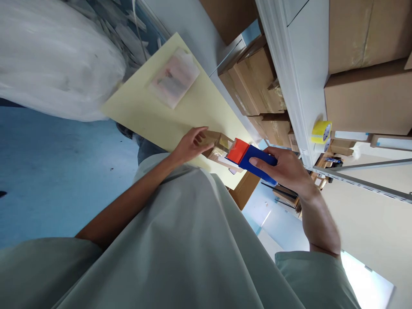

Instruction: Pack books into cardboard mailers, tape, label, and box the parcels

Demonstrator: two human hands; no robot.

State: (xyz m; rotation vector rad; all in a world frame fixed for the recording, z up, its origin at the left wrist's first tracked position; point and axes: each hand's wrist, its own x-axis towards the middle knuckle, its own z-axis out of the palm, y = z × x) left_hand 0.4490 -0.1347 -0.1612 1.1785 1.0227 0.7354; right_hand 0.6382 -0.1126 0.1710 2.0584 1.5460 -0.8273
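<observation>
A small brown cardboard box [216, 140] lies on the pale yellow tabletop [189, 118]. Shiny clear tape shows on the box's side. My left hand [192, 145] is at the box's left end, its thumb and curled fingers around that end. My right hand [283, 167] grips a tape dispenser [257, 163] with a blue handle and a red front part. The dispenser's red end is right at the box's right side, over the taped area. Whether its blade touches the cardboard I cannot tell.
A translucent packet [175, 77] with reddish contents lies farther up the tabletop. A big white plastic bag [61, 60] bulges at the left. Cardboard boxes [257, 81] stand beyond the table. Yellow tape rolls [321, 131] sit on the white shelf [309, 77] at right.
</observation>
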